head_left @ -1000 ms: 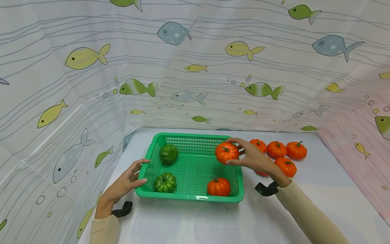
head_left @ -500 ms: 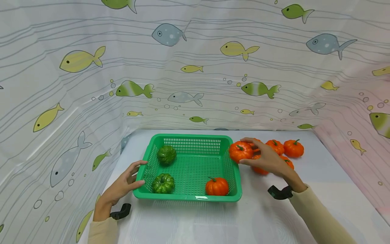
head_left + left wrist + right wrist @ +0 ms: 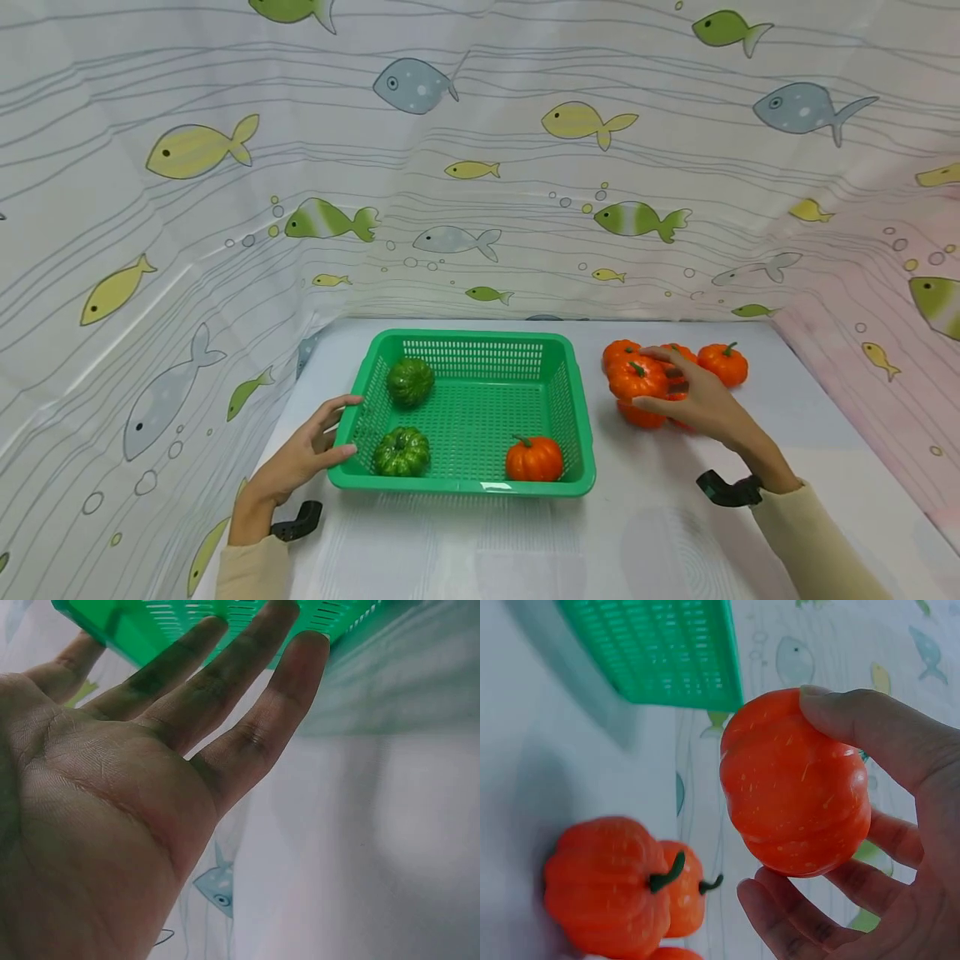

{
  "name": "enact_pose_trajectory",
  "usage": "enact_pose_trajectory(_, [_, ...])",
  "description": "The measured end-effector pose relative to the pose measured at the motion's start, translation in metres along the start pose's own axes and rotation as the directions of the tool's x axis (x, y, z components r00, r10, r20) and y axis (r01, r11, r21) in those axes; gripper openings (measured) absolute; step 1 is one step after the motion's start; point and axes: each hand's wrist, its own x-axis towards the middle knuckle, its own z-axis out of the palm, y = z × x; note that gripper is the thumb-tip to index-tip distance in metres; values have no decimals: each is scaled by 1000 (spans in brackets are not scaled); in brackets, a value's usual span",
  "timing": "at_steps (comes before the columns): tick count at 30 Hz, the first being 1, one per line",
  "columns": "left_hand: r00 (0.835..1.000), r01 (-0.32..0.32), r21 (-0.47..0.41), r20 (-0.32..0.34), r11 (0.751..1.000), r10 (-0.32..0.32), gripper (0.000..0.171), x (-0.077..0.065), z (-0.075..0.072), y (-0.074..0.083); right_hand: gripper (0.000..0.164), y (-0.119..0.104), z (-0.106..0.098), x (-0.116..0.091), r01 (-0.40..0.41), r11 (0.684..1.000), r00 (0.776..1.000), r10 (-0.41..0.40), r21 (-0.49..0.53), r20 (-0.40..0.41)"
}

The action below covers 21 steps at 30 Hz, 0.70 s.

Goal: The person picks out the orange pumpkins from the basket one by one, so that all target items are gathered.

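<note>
My right hand (image 3: 701, 402) holds a small orange pumpkin (image 3: 636, 379) between thumb and fingers, raised over other orange pumpkins to the right of the basket. In the right wrist view the held pumpkin (image 3: 799, 784) shows its smooth, ribbed side, with the thumb on top and fingers beneath. My left hand (image 3: 303, 450) is at the left side of a green plastic basket (image 3: 461, 486). Its fingers (image 3: 259, 735) extend loosely against the basket wall in the left wrist view. Inside the basket are two green pumpkins (image 3: 410, 382) at left and one orange pumpkin (image 3: 534, 459) at front right.
Several orange pumpkins (image 3: 723, 365) lie grouped on the white table (image 3: 795, 433) right of the basket, some partly hidden by my right hand. A fish-patterned curtain (image 3: 487, 208) encloses the table behind and on both sides.
My right hand has carried the orange pumpkin from above the basket's right part, over the rim, to the pumpkins on the right. The left hand stays at the basket's left side.
</note>
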Motion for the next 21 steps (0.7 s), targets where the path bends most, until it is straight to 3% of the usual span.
enact_pose_trajectory(11, [1000, 16, -28, -14, 999, -17, 69, -1, 0, 2, 91, 33, -21, -25, -118, 993, 993, 118, 19, -26])
enact_pose_trajectory(21, [1000, 11, -22, -16, 1000, -12, 68, 0, 1, 0, 88, 63, -33, -41, -192, 981, 979, 193, 30, -61])
